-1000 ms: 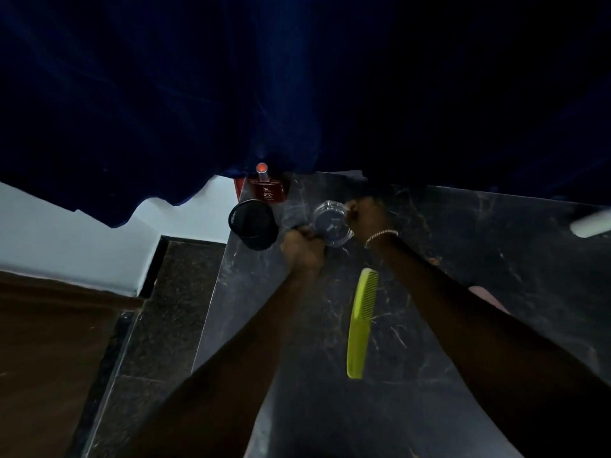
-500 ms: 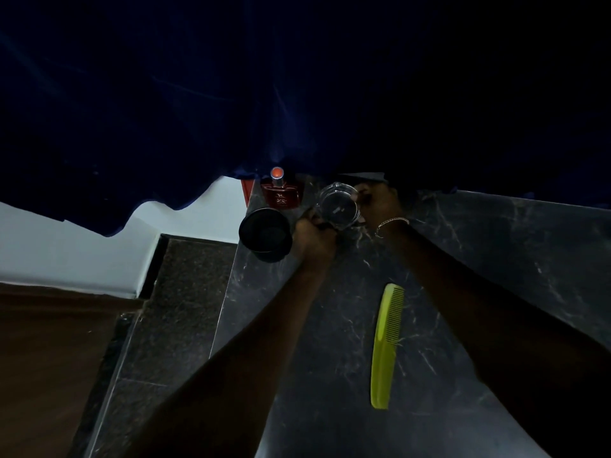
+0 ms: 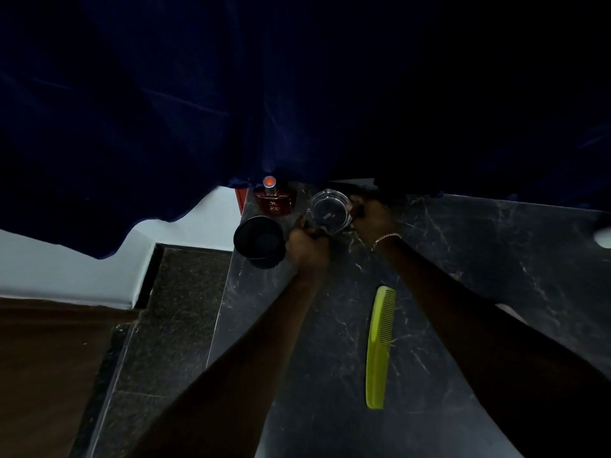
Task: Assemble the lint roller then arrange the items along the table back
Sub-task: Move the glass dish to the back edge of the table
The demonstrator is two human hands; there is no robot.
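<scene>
Dark marble tabletop (image 3: 496,242), back-left corner: left hand (image 3: 307,242) and right hand (image 3: 372,216) both grip clear jar (image 3: 329,211) at back edge, beside red bottle (image 3: 275,201) and black cup (image 3: 259,241). Green comb (image 3: 378,348) mid-tabletop.

The scene is dimly lit and underexposed. The dark blue fabric curtain (image 3: 165,110) is lost in blackness at upper right; a faint sheen is seen on the black veined stone tabletop (image 3: 496,259).

Marble table (image 3: 463,259): comb (image 3: 378,352), bottle (image 3: 275,201), black cup (image 3: 259,241)
</scene>
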